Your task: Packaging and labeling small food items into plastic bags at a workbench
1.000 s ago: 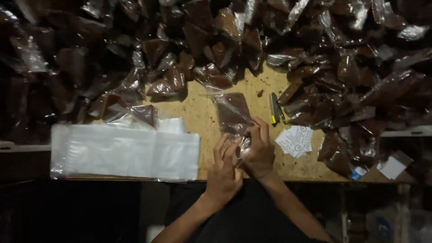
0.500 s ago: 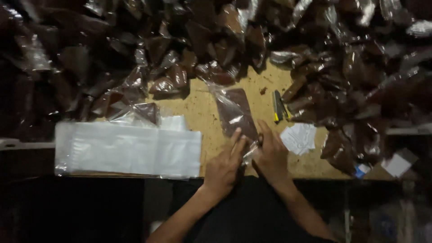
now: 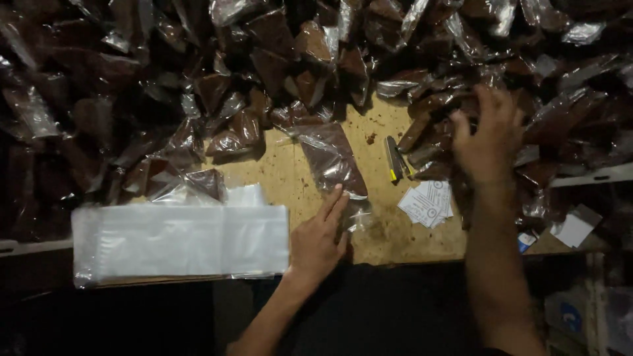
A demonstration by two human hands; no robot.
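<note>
A clear plastic bag of brown powder lies flat on the wooden table. My left hand rests flat on the near end of this bag, fingers together and stretched forward. Over the heap of filled brown bags at the right hovers my right hand, fingers spread and holding nothing.
Filled brown bags cover the back and both sides of the table. A stack of empty clear bags lies at the near left. A yellow-and-grey tool and small white paper slips lie right of the flat bag.
My right hand has left the flat bag and moved up and right over the heap of bags. My left hand stays pressed on the bag's near end.
</note>
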